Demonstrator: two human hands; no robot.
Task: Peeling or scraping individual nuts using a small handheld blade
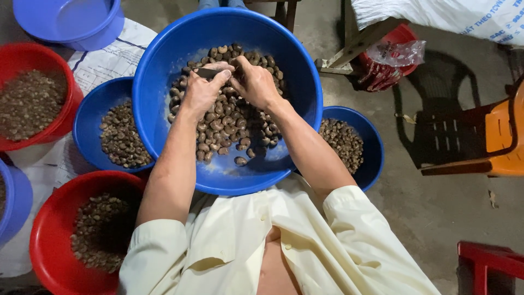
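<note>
head view: over the big blue basin of cashew nuts, left hand grips a small knife; right hand pinches a nut, hands touching.

Both bare forearms reach forward from rolled-up pale sleeves and draw toward each other, so the hands meet. The left hand lies knuckles up, its fingers curled and the thumb pressed against the forefinger in a pinch. The right hand sits just beside it, touching, fingers bent downward and closed, wrist slightly cocked.
</note>
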